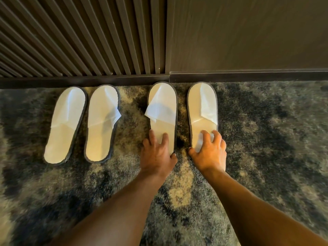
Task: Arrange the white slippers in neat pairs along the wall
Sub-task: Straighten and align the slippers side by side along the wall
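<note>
Several flat white slippers with grey edging lie on the carpet, toes toward the wall. The left pair (65,125) (102,123) lies side by side, slightly slanted, with no hand on it. In the right pair, my left hand (158,153) grips the heel end of one slipper (162,110), fingers on top and thumb at its edge. My right hand (209,150) grips the heel end of the rightmost slipper (202,107) the same way. Both of these slippers point straight at the skirting board, a narrow gap between them.
A dark skirting board (124,80) runs along the foot of the wall. Above it are vertical slats (79,38) on the left and a plain dark panel (248,32) on the right. The mottled grey and beige carpet (266,139) covers the floor.
</note>
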